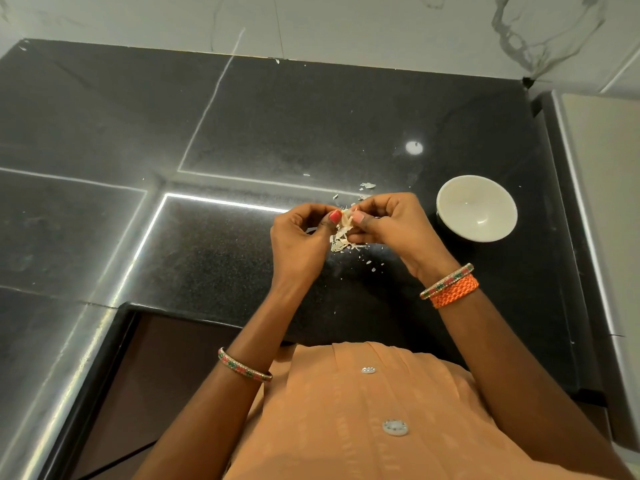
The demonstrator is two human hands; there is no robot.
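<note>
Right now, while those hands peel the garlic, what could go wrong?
The clove is only pinched between fingertips of the left hand and right hand, so it might slip onto the counter. Loose peel flakes lie scattered toward the counter's front edge and could fall off. Stray flakes might also drift into the bowl close by.

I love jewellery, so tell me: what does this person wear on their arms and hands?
Both forearms are bare, with no sleeves. The left arm carries one slim bangle patterned in pink and green. The right arm has a matching bangle beside a wider woven orange band. The left hand has a thumbnail painted red-pink.
</note>
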